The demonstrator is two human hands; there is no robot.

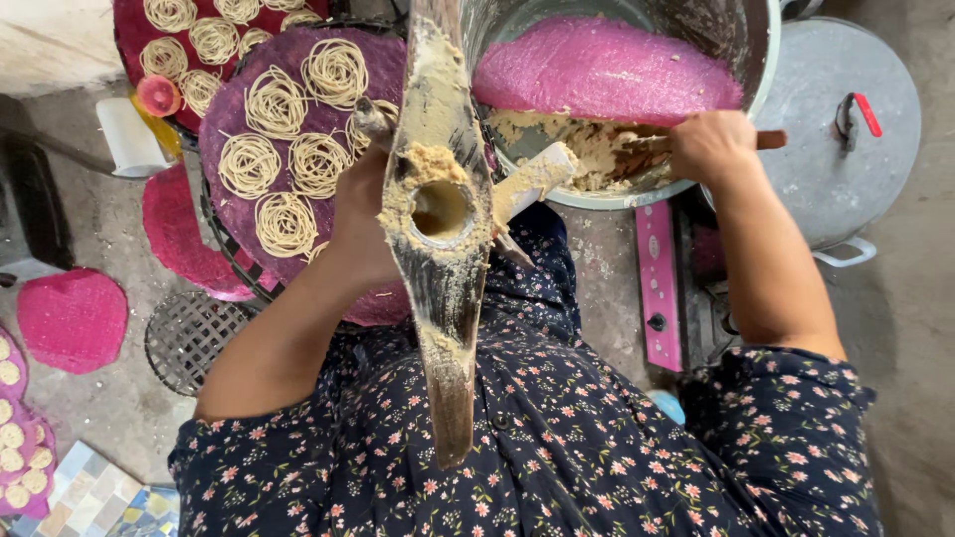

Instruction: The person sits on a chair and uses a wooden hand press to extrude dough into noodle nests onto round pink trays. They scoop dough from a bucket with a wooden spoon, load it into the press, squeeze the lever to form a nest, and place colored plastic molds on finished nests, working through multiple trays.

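Note:
My left hand grips a long wooden noodle press, smeared with pale dough, with a round hole at its middle. The press's dough-coated plunger sticks out to its right. My right hand holds a wooden spatula dipped into pale dough inside a large metal bowl. A pink woven mat lies in the bowl above the dough. To the left, a purple woven tray carries several coiled noodle nests.
A dark red tray with more noodle nests lies behind the purple one. Pink mats and a round wire rack sit on the floor at left. A metal lid with a red handle is at right, and a pink stove edge below the bowl.

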